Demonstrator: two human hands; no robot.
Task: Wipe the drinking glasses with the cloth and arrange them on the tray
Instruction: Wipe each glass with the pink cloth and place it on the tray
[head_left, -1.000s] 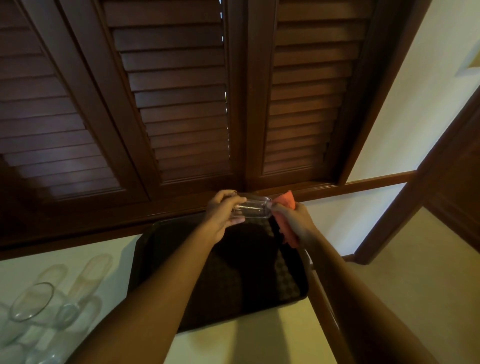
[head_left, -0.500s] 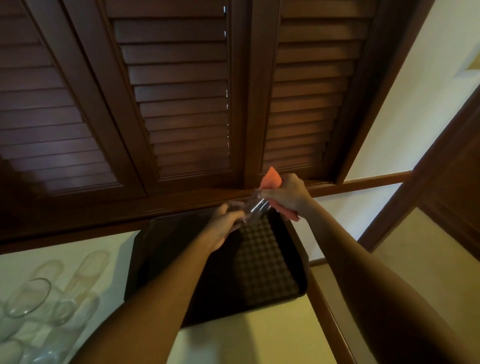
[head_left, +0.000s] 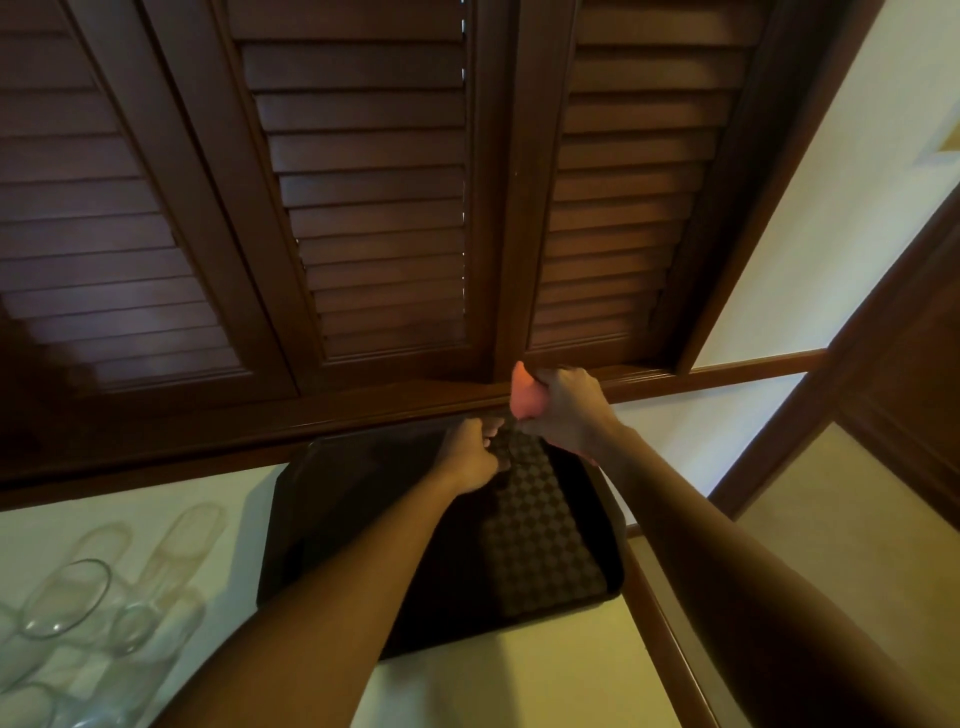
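Note:
Over the far edge of the dark tray (head_left: 291, 525), my left hand (head_left: 470, 457) is curled round a clear drinking glass (head_left: 505, 423). Only a sliver of the glass shows between my two hands. My right hand (head_left: 566, 410) grips the orange cloth (head_left: 524, 395) and holds it against the glass's upper end. The cloth sticks up out of that fist. A checkered mat (head_left: 540, 545) lines the tray, and nothing stands on it.
Several clear glasses (head_left: 67, 597) stand together on the pale counter at the lower left, one of them a tall glass (head_left: 182, 540). Dark louvred shutters (head_left: 363, 208) rise behind the tray. The counter's wooden edge (head_left: 660, 623) runs along the right, with floor beyond it.
My right hand has risen with the cloth from beside the glass to above it. The glass has tipped from lying level to nearly hidden between my hands, which have drawn closer together.

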